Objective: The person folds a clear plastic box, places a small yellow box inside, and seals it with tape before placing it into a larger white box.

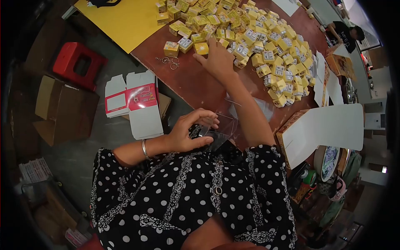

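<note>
My left hand (189,131) is curled round a clear plastic box (227,124) close to my body. The box is see-through, so its exact outline is hard to make out. My right hand (218,60) reaches forward over the table to the near edge of a big heap of small yellow boxes (250,35). Its fingers are stretched out with the thumb apart, and a yellow box (201,48) lies between thumb and forefinger. Some pieces in the heap show white and grey faces. Keyrings (173,62) lie on the table to the left of this hand.
Clear plastic sheets (262,109) lie under my right forearm. An open white-lined carton (316,129) stands at the right. Flat pink-and-white boxes (143,104), a red stool (79,64) and a brown carton (66,110) are at the left. Another person (346,35) works at the far right.
</note>
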A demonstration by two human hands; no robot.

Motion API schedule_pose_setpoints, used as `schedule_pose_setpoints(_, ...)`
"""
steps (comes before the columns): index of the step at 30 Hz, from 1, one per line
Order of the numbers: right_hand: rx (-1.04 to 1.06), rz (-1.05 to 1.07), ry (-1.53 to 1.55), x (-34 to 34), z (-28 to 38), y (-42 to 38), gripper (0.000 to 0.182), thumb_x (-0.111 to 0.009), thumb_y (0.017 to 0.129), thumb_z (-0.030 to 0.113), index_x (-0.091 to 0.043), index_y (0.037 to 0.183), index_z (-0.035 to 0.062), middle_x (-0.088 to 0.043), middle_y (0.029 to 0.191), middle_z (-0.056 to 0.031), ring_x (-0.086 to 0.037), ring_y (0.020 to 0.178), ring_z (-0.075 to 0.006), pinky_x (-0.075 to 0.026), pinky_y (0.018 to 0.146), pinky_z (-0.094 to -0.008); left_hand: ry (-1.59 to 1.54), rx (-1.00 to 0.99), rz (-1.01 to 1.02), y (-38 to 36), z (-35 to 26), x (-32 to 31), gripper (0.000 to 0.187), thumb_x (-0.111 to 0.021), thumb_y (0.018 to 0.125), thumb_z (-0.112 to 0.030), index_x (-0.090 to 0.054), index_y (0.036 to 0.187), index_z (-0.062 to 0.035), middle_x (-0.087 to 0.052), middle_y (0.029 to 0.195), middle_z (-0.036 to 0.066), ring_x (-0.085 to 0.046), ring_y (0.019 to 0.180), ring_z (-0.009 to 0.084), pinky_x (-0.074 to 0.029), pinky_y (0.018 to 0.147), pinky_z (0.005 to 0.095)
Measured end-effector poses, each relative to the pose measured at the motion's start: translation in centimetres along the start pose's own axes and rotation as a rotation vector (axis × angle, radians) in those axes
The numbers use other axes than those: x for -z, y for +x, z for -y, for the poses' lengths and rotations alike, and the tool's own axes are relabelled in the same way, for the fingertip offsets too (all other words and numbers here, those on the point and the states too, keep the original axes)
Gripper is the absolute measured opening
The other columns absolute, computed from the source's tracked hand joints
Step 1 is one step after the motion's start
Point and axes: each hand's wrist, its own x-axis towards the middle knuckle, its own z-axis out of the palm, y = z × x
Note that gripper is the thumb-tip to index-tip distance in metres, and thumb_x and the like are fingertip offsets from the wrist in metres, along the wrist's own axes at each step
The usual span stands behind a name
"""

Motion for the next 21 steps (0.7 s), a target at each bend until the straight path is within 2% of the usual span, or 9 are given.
schedule_pose_setpoints(4,-0.069,-0.01,0.017,-1.3,0.4,0.3,0.056,-0.078,0.085,0.04,-0.054,0.123,0.0057,-0.069,0.102,-0.0195,-0.07,0.091,-0.0358,-0.056,0.076,-0.0436,-0.102,0.072,-0.127,-0.9,-0.3,0.7,0.056,-0.076,0.09,-0.013,-0.049,0.136,0.0019,-0.062,0.125,0.013,-0.065,0.115,0.0217,-0.052,0.099,0.0342)
schedule_pose_setpoints(7,-0.202,0.117,0.444,1.9,-1.3,-2.0,0.055,-0.075,0.088,0.033,-0.055,0.132,0.0073,-0.069,0.104,-0.014,-0.07,0.093,-0.0264,-0.056,0.078,-0.0378,-0.118,0.154,-0.244,-1.3,-0.1,1.4,0.056,-0.076,0.09,-0.013,-0.048,0.136,0.0022,-0.062,0.126,0.014,-0.064,0.115,0.0211,-0.051,0.101,0.0331)
schedule_pose_setpoints(9,-0.242,0.212,1.026,4.6,-2.9,-4.1,0.061,-0.072,0.09,0.027,-0.05,0.145,0.0104,-0.067,0.111,-0.0049,-0.067,0.097,-0.0174,-0.055,0.08,-0.0327,-0.223,0.201,-0.325,-0.9,0.5,1.5,0.054,-0.074,0.091,-0.012,-0.047,0.136,0.0034,-0.061,0.126,0.015,-0.064,0.114,0.0212,-0.05,0.1,0.0323)
schedule_pose_setpoints(10,-0.284,0.285,1.069,7.8,-2.5,-5.2,0.069,-0.071,0.091,0.024,-0.043,0.153,0.0108,-0.064,0.119,-0.0026,-0.065,0.106,-0.0165,-0.055,0.086,-0.0315,-0.287,0.229,-0.356,-0.7,1.0,1.5,0.053,-0.073,0.092,-0.012,-0.047,0.136,0.0038,-0.061,0.126,0.015,-0.064,0.114,0.0213,-0.051,0.1,0.0322)
schedule_pose_setpoints(13,-0.353,0.272,1.397,12.3,-3.4,-9.0,0.069,-0.07,0.091,0.02,-0.042,0.153,0.0084,-0.062,0.124,-0.0069,-0.063,0.115,-0.0187,-0.055,0.094,-0.0329,-0.342,0.271,-0.35,-0.1,2.4,1.6,0.05,-0.071,0.095,-0.012,-0.047,0.135,0.0044,-0.061,0.125,0.016,-0.064,0.113,0.0219,-0.051,0.1,0.0323)
schedule_pose_setpoints(14,-0.386,0.222,1.512,13.3,-3.5,-10.4,0.058,-0.066,0.092,0.01,-0.046,0.147,0.0051,-0.063,0.123,-0.0116,-0.065,0.11,-0.0195,-0.056,0.094,-0.0333,-0.37,0.29,-0.364,0.1,2.8,1.3,0.049,-0.07,0.095,-0.013,-0.047,0.135,0.0043,-0.061,0.125,0.016,-0.065,0.112,0.0219,-0.051,0.1,0.0325)
schedule_pose_setpoints(17,-0.386,0.111,1.714,14.4,-5.1,-15.1,0.056,-0.068,0.093,0.014,-0.044,0.143,0.0047,-0.06,0.128,-0.0124,-0.065,0.114,-0.0213,-0.056,0.095,-0.0352,-0.326,0.33,-0.327,0.5,3.1,-0.2,0.051,-0.072,0.093,-0.021,-0.051,0.133,0.0033,-0.063,0.121,0.015,-0.066,0.109,0.0241,-0.052,0.098,0.0348)
schedule_pose_setpoints(18,-0.381,0.138,1.72,14.5,-6.1,-16.7,0.057,-0.07,0.091,0.018,-0.042,0.14,0.0055,-0.058,0.132,-0.0152,-0.061,0.123,-0.029,-0.053,0.104,-0.0483,-0.317,0.345,-0.306,0.6,3.2,-0.8,0.052,-0.072,0.093,-0.022,-0.051,0.134,0.003,-0.063,0.122,0.015,-0.066,0.109,0.0237,-0.052,0.098,0.0345)
schedule_pose_setpoints(21,-0.453,-0.021,1.704,14.4,-6.8,-21.0,0.055,-0.07,0.091,0.017,-0.043,0.138,0.004,-0.058,0.131,-0.0146,-0.062,0.122,-0.0279,-0.053,0.105,-0.0482,-0.292,0.383,-0.213,0.9,3.1,-2.7,0.051,-0.072,0.094,-0.019,-0.051,0.135,0.0021,-0.062,0.124,0.014,-0.066,0.111,0.0226,-0.051,0.099,0.0339)
